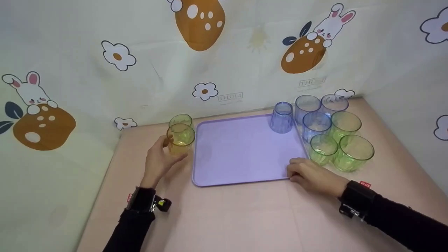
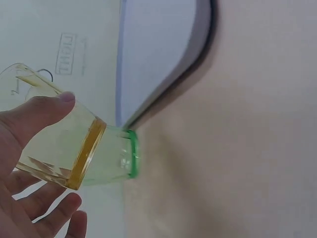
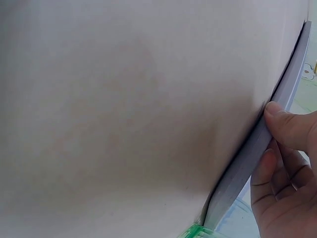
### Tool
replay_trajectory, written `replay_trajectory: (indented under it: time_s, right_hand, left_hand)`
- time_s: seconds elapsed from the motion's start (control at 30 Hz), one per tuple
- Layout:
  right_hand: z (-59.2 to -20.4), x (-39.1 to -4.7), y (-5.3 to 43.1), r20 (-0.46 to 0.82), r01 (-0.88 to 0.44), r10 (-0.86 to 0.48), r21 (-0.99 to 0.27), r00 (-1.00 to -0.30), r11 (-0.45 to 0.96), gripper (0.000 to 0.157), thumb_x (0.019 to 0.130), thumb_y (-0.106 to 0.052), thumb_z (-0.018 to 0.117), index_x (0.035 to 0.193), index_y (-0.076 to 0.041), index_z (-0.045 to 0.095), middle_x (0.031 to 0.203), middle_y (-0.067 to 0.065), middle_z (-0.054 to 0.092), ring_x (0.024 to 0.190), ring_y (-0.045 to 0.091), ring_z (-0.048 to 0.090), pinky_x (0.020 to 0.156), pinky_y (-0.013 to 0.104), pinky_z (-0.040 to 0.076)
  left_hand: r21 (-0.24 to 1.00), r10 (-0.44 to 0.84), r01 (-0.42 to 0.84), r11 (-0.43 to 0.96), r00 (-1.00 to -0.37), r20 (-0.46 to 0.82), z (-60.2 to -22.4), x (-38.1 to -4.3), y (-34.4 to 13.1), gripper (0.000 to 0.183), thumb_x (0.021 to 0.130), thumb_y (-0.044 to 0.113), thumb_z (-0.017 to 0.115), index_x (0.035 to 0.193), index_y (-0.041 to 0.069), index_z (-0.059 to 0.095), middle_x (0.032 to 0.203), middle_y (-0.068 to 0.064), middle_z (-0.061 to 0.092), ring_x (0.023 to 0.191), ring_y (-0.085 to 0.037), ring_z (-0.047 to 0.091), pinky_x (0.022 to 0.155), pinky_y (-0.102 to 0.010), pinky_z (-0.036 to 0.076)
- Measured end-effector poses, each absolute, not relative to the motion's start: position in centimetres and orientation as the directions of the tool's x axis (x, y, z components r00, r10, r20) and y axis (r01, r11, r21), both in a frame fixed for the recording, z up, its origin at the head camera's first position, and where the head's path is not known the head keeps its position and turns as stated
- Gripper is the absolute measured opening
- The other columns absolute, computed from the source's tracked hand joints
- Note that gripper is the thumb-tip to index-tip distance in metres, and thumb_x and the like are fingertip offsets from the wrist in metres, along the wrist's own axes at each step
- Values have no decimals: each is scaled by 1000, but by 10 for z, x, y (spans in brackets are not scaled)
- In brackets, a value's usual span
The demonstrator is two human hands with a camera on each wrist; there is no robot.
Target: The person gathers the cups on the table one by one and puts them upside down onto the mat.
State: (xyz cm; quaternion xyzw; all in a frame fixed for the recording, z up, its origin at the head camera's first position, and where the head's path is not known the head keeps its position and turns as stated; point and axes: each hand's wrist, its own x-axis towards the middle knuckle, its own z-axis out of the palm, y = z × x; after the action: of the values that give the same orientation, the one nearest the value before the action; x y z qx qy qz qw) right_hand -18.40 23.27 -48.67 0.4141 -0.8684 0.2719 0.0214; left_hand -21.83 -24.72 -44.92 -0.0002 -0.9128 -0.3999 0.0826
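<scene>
My left hand (image 1: 158,159) grips a clear yellow tumbler (image 1: 181,141) between thumb and fingers, left of the purple tray (image 1: 241,150). In the left wrist view the thumb lies along one side of this tumbler and the fingers along the other. Right behind it stands a green tumbler (image 1: 182,118), partly hidden by the yellow one. My right hand (image 1: 313,175) pinches the tray's near right corner; in the right wrist view thumb and fingers hold the tray rim (image 3: 237,171). At the tray's far right corner a blue tumbler (image 1: 281,119) stands upside down.
Right of the tray, several tumblers stand mouth up in a close group, among them a blue one (image 1: 316,126) and a green one (image 1: 354,154). The pink tabletop (image 1: 238,213) meets a printed cloth wall (image 1: 157,94) at the back.
</scene>
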Motion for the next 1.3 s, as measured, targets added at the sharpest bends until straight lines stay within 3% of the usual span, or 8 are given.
replay_trajectory:
  time_s: [0.47, 0.87, 1.13, 1.3]
  right_hand:
    - [-487, -184, 232, 239, -717, -704, -459, -668, 524, 27, 82, 9, 76, 81, -14, 62, 80, -4, 54, 76, 11, 54, 70, 30, 50]
    - [-489, -184, 234, 264, -731, -702, -438, -661, 524, 26, 81, 9, 77, 81, -14, 64, 80, -4, 54, 76, 11, 54, 69, 31, 50]
    - [-491, -184, 235, 260, -718, -690, -444, -675, 536, 27, 80, 9, 77, 81, -14, 64, 81, -5, 54, 77, 10, 53, 69, 31, 49]
    - [-491, -184, 234, 257, -710, -685, -456, -682, 536, 26, 81, 9, 77, 82, -14, 64, 81, -6, 54, 77, 10, 54, 70, 31, 50]
  left_hand:
    - [594, 1, 101, 798, -986, 166, -406, -239, -216, 79, 74, 30, 92, 140, 8, 56, 132, -14, 61, 120, -32, 55, 98, -54, 42]
    - [428, 53, 139, 893, -977, 206, -393, -257, -186, 82, 69, 31, 95, 138, 6, 58, 130, -18, 59, 113, -35, 58, 91, -52, 48]
    - [226, 104, 154, 962, -971, 215, -396, -268, -162, 78, 69, 32, 95, 135, 7, 60, 117, -18, 61, 103, -37, 60, 88, -53, 46]
    - [104, 141, 162, 981, -972, 186, -396, -275, -144, 79, 70, 33, 94, 135, 7, 59, 118, -18, 58, 104, -37, 58, 85, -56, 47]
